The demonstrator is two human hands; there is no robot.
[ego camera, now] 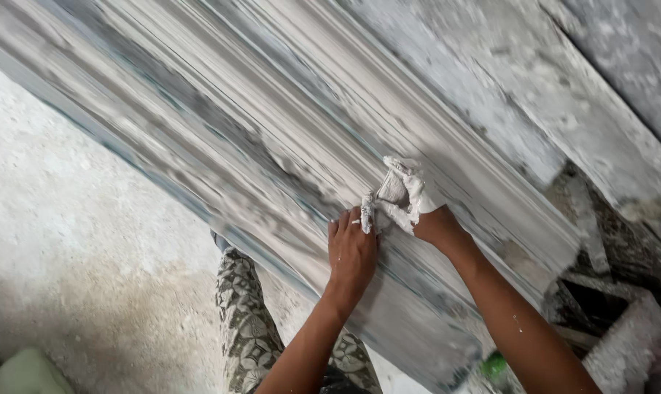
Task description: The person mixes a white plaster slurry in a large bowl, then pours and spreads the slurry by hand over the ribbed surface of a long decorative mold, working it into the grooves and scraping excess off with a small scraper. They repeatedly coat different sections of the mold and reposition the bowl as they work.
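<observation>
Head view: left hand (pixel 352 252) lies flat, fingers spread, on a long moulding (pixel 272 146); right hand (pixel 410 191), plaster-caked, grips a scraper (pixel 392 188) against it; a slip could gouge the ridges

The long grooved moulding (pixel 286 146) is smeared by motion blur, and both its ends are cut by the picture's edges. White plaster covers the right hand (pixel 410 193), so its fingers (pixel 399 171) cannot be told apart. Both forearms leave the bottom edge.
</observation>
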